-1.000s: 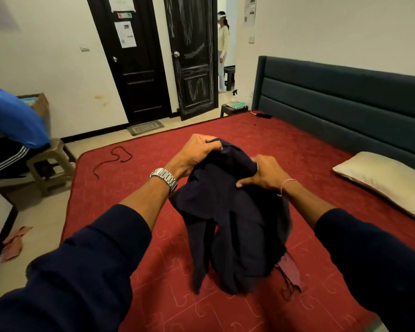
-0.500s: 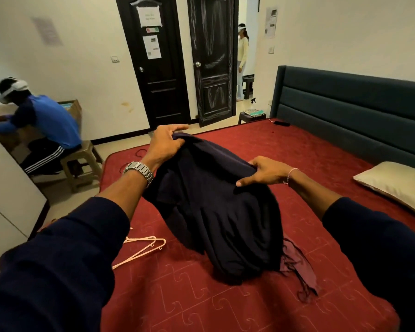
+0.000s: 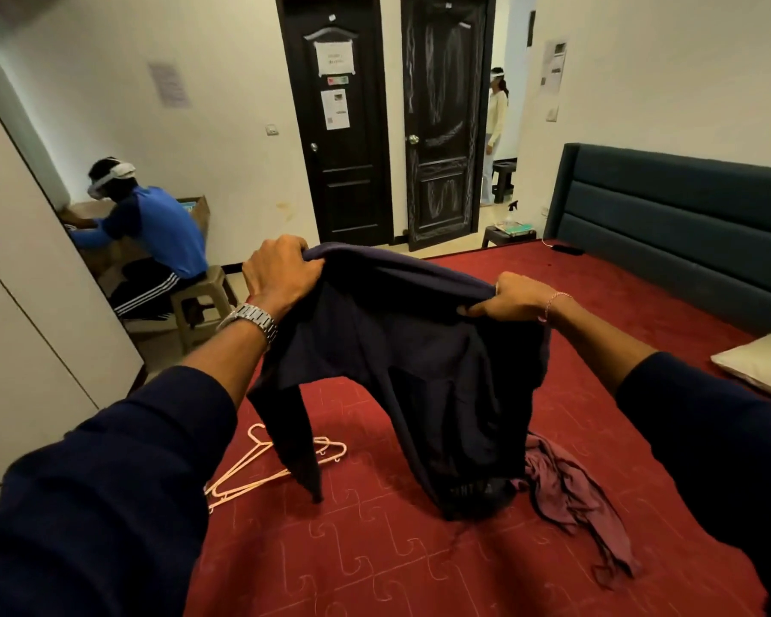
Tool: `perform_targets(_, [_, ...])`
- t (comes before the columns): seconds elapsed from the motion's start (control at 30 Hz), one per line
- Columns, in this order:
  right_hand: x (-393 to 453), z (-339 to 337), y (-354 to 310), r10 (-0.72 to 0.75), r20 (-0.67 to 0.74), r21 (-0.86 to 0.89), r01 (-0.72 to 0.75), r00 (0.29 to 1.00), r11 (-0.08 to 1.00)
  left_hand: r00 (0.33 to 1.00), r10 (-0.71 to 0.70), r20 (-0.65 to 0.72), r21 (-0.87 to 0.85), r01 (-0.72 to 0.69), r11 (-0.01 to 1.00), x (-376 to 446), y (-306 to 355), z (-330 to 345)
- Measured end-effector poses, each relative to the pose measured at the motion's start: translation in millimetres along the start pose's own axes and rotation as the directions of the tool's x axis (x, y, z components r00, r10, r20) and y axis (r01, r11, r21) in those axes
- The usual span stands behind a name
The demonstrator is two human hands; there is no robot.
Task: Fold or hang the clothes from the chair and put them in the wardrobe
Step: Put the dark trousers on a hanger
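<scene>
Left hand (image 3: pixel 281 271) curled tight round one top corner of dark navy garment (image 3: pixel 401 349); right hand (image 3: pixel 510 298) pinching the other end of same top edge, thumb under, fingers over. Held up betw. both hands above the red bed (image 3: pixel 419 563), top edge stretched fairly taut, rest hanging in loose folds. One long narrow part, prob. a sleeve or leg, dangling on left side; bulk bunched on right, lower end touching or just off the bed, can't tell which.

Handling, as judged: soft, limp, light knit or jersey, no stiffness at all. Sags wherever unsupported, so needs two grips well apart along one seam or hem to keep shape. Not slippery, not fragile; a firm pinch is enough. Best hold prob. at shoulders or waistband corners; exact type of garment unclear from folds. Dark cloth hides seams, so finding edges by feel.

Near, on bed: pale pink hangers (image 3: pixel 263 469) lying just left of dangling part, partly behind it. Maroon cloth (image 3: pixel 570 496) crumpled just right of garment's lower end, likely next in line.

Further off: cream pillow (image 3: pixel 757 362) at right edge, dark padded headboard (image 3: pixel 686 224) beyond. White wardrobe (image 3: pixel 23 305) at left, doors seemingly closed. Seated person in blue top (image 3: pixel 152 229) past it, two black doors (image 3: pixel 388 140) on far wall, another person standing in the doorway beyond.
</scene>
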State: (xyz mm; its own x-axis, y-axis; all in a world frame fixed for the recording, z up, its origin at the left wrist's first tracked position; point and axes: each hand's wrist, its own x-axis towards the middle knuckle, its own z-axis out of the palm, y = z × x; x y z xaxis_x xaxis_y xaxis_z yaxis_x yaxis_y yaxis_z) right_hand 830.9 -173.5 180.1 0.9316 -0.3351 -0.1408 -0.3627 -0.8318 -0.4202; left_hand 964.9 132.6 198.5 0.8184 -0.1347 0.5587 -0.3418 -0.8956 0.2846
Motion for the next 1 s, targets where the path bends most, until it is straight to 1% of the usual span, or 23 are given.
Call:
perform_targets(0.1, [-5.7, 4.5, -18.7, -0.027, 0.051, 0.074, 0.023, 0.998, 0.997, 0.988, -0.069, 0.141, -0.024, 0.073, 0.997, -3.1, -13.2, 10.8])
perform_targets(0.17, [-10.3, 7.3, -36.6, -0.042, 0.026, 0.174, 0.037, 0.999, 0.984, 0.967, -0.05, 0.251, -0.076, 0.071, 0.995, -5.0, -15.6, 14.7])
perform_targets(0.2, [-11.8, 7.3, -45.9, -0.043, 0.005, 0.259, 0.04, 0.999, 0.965, 0.953, -0.012, 0.302, -0.099, 0.044, 0.994, -6.0, -14.1, 16.7])
perform_targets(0.23, [-12.6, 6.4, -55.3, -0.034, -0.003, 0.377, 0.033, 0.999, 0.926, 0.938, 0.032, 0.345, -0.124, 0.011, 0.992, -7.3, -11.1, 16.9])
perform_targets(0.27, [-14.2, 5.0, -64.6, -0.028, 0.016, 0.523, 0.016, 0.999, 0.852, 0.926, 0.075, 0.371, -0.149, -0.021, 0.989, -8.9, -6.4, 16.7])
perform_targets(0.33, [-20.5, 0.7, -85.1, -0.056, 0.079, 0.756, -0.023, 0.995, 0.655, 0.929, 0.128, 0.348, -0.239, -0.045, 0.97, -16.1, 9.1, 9.6])
perform_targets(0.37, [-22.4, -0.6, -94.2, -0.082, 0.085, 0.817, -0.022, 0.993, 0.576, 0.93, 0.134, 0.343, -0.353, -0.005, 0.936, -20.4, 18.3, 4.1])
perform_targets(0.4, [-22.8, -0.5, -103.7, -0.102, 0.078, 0.865, -0.017, 0.992, 0.502, 0.915, 0.139, 0.38, -0.511, 0.082, 0.856, -25.7, 27.1, -4.3])
perform_targets(0.43, [-24.2, 0.8, -111.4, -0.11, 0.061, 0.902, -0.007, 0.992, 0.432, 0.879, 0.155, 0.451, -0.642, 0.199, 0.741, -31.1, 35.2, -13.5])
perform_targets(0.47, [-26.9, 1.3, -119.2, -0.11, 0.037, 0.931, 0.006, 0.993, 0.366, 0.833, 0.195, 0.518, -0.712, 0.293, 0.638, -35.7, 40.6, -23.0])
perform_targets(0.5, [-30.9, -0.2, -128.2, -0.099, 0.007, 0.949, 0.024, 0.995, 0.313, 0.792, 0.263, 0.55, -0.751, 0.332, 0.57, -39.0, 41.0, -29.1])
perform_targets(0.53, [-31.9, -2.5, -132.4, -0.076, -0.018, 0.963, 0.038, 0.997, 0.265, 0.76, 0.339, 0.555, -0.773, 0.32, 0.548, -41.9, 40.8, -27.9])
perform_targets(0.57, [-33.1, -6.7, -137.9, -0.061, -0.038, 0.97, 0.051, 0.997, 0.238, 0.742, 0.403, 0.536, -0.79, 0.273, 0.549, -45.2, 37.4, -26.6])
perform_targets(0.6, [-33.7, -11.3, -143.1, -0.052, -0.042, 0.975, 0.052, 0.998, 0.216, 0.738, 0.444, 0.509, -0.789, 0.195, 0.582, -49.5, 31.1, -22.6])
perform_targets(0.63, [-32.6, -16.6, -148.5, -0.053, -0.031, 0.983, 0.041, 0.998, 0.181, 0.742, 0.459, 0.489, -0.768, 0.116, 0.63, -52.7, 24.6, -17.8])
perform_targets(0.7, [-33.7, -26.5, -156.6, -0.065, -0.006, 0.991, 0.015, 0.998, 0.132, 0.763, 0.423, 0.489, -0.679, 0.028, 0.734, -54.0, 12.7, -3.6])
perform_targets(0.73, [-35.0, -29.8, -160.4, -0.06, -0.012, 0.99, 0.02, 0.998, 0.138, 0.79, 0.383, 0.479, -0.645, 0.02, 0.764, -53.1, 6.6, -1.7])
perform_targets(0.77, [-36.7, -31.1, -161.3, -0.065, -0.037, 0.983, 0.049, 0.997, 0.179, 0.816, 0.34, 0.467, -0.636, 0.043, 0.771, -51.1, 0.9, -1.9])
perform_targets(0.83, [-42.9, -30.8, -158.4, -0.123, -0.117, 0.947, 0.148, 0.986, 0.284, 0.827, 0.308, 0.47, -0.655, 0.093, 0.75, -43.2, -7.5, -11.6])
perform_targets(0.9, [-46.5, -29.7, -151.2, -0.184, -0.169, 0.856, 0.237, 0.968, 0.46, 0.8, 0.366, 0.476, -0.677, 0.068, 0.733, -35.3, -5.3, -31.9])
perform_targets(0.93, [-44.9, -28.6, -147.2, -0.189, -0.208, 0.758, 0.281, 0.96, 0.589, 0.784, 0.4, 0.474, -0.676, 0.033, 0.736, -31.2, -1.9, -42.7])
perform_targets(0.97, [-42.5, -29.3, -145.0, -0.192, -0.264, 0.615, 0.318, 0.945, 0.721, 0.774, 0.422, 0.472, -0.667, 0.001, 0.745, -26.5, 2.9, -54.6])
perform_targets(1.0, [-41.0, -30.7, -144.4, -0.207, -0.311, 0.465, 0.338, 0.928, 0.818, 0.765, 0.446, 0.465, -0.669, -0.026, 0.743, -21.4, 8.2, -66.1])
